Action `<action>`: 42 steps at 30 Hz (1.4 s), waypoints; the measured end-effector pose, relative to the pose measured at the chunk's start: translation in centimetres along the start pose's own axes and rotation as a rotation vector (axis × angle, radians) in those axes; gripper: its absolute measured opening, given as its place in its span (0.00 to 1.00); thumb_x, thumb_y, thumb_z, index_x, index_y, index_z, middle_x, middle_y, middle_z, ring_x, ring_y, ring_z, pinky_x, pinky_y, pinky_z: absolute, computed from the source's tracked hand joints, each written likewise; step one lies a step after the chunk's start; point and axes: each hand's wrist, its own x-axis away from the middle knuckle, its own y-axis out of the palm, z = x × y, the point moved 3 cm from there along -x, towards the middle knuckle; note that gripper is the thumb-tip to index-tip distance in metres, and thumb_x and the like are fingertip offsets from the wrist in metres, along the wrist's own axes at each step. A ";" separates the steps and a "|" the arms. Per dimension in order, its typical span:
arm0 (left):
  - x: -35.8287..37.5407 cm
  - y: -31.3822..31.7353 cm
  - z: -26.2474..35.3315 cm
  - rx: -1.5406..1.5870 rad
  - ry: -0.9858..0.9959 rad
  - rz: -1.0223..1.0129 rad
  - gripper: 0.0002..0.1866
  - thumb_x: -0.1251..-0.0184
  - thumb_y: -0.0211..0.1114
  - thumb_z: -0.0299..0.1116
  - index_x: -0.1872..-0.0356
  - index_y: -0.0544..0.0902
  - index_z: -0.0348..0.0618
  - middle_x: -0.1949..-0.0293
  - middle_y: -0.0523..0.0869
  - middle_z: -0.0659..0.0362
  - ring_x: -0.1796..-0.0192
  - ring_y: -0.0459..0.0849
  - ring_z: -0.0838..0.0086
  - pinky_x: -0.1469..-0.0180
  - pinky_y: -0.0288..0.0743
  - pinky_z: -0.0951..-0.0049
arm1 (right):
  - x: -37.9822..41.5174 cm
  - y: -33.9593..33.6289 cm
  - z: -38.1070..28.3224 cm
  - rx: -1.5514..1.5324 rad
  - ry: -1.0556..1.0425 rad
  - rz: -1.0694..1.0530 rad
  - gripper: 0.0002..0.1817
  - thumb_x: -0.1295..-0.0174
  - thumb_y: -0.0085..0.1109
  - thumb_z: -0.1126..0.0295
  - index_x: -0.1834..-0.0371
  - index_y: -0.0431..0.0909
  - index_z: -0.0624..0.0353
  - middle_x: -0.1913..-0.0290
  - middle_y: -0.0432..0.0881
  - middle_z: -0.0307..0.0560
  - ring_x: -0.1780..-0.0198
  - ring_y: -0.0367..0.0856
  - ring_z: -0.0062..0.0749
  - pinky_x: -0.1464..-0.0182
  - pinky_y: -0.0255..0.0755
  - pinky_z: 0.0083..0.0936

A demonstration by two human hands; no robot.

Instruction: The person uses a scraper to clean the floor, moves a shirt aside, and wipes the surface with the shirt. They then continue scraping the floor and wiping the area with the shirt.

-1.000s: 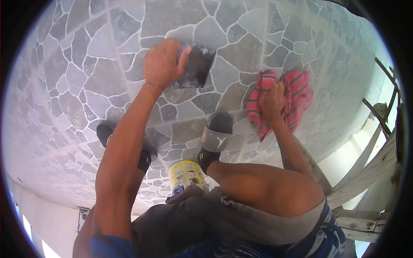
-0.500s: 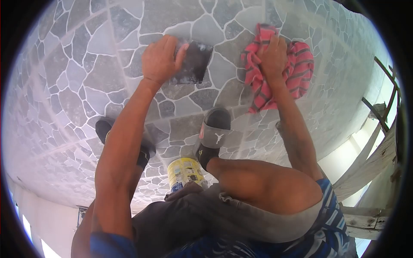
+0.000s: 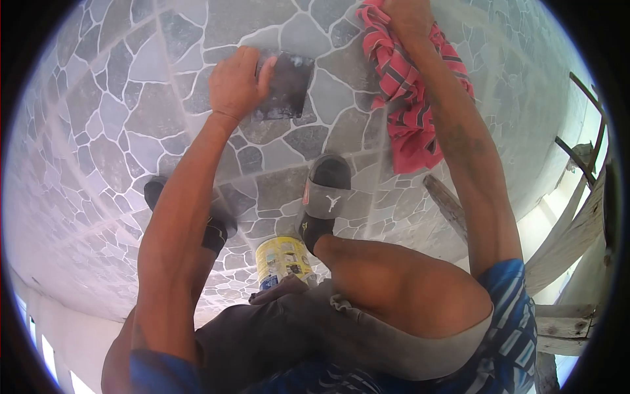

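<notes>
My left hand (image 3: pixel 237 82) is closed on the left edge of a dark, flat, square pad (image 3: pixel 289 87), its thumb lying over the top. Whitish smears mark the pad, which lies against the grey stone-pattern tiles (image 3: pixel 154 108) with pale joints. At the upper right, my right hand (image 3: pixel 408 21) grips a pink cloth with dark stripes (image 3: pixel 415 128). The cloth is bunched at the fingers and trails down beneath my forearm onto the tiles. My right fingertips are cut off by the top of the view.
A yellow bucket or tin (image 3: pixel 282 257) stands between my legs. My sandalled foot (image 3: pixel 326 190) is on the tiles just below the pad, and another dark shoe (image 3: pixel 155 190) is at left. A wooden piece (image 3: pixel 446 203) lies near my right forearm; timber (image 3: pixel 564 326) stands at the right edge.
My right hand has moved up, pulling the top of the cloth with it, so the cloth hangs longer. My left hand and the pad have shifted slightly up and left in view.
</notes>
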 end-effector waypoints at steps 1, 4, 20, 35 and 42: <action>0.4 -0.1 0.3 0.005 0.004 -0.010 0.17 0.27 0.64 0.49 0.67 0.75 0.47 0.69 0.80 0.58 0.72 0.80 0.57 0.69 0.72 0.60 | 1.5 0.5 0.7 -0.034 -0.052 0.088 0.19 0.36 0.58 0.63 0.48 0.76 0.64 0.54 0.81 0.63 0.53 0.81 0.63 0.48 0.77 0.50; -0.1 -0.2 -0.1 -0.003 0.007 -0.013 0.17 0.27 0.64 0.49 0.67 0.76 0.47 0.69 0.80 0.58 0.72 0.79 0.57 0.69 0.72 0.60 | 19.3 -2.2 0.2 -0.138 -0.122 0.123 0.23 0.51 0.72 0.65 0.53 0.76 0.61 0.53 0.79 0.59 0.50 0.78 0.58 0.54 0.73 0.49; -0.4 -0.4 0.1 0.010 0.032 0.038 0.17 0.28 0.67 0.47 0.69 0.74 0.46 0.72 0.77 0.59 0.74 0.77 0.59 0.71 0.70 0.60 | -2.0 0.2 0.1 -0.054 -0.033 -0.161 0.23 0.36 0.64 0.61 0.44 0.75 0.65 0.54 0.81 0.63 0.52 0.81 0.63 0.52 0.77 0.51; -0.2 -0.4 0.3 -0.019 0.013 0.014 0.17 0.29 0.66 0.47 0.69 0.75 0.47 0.70 0.78 0.58 0.74 0.76 0.58 0.69 0.70 0.61 | 2.8 -1.5 -3.3 -0.041 -0.096 0.163 0.18 0.41 0.65 0.69 0.50 0.75 0.63 0.59 0.80 0.60 0.55 0.81 0.61 0.53 0.77 0.51; -0.3 -0.6 0.1 0.022 0.007 0.001 0.17 0.28 0.66 0.47 0.70 0.74 0.47 0.71 0.77 0.57 0.73 0.77 0.58 0.69 0.70 0.61 | 9.2 -2.8 -2.0 -0.085 -0.198 0.209 0.24 0.44 0.70 0.65 0.46 0.76 0.61 0.56 0.77 0.57 0.53 0.79 0.58 0.52 0.76 0.49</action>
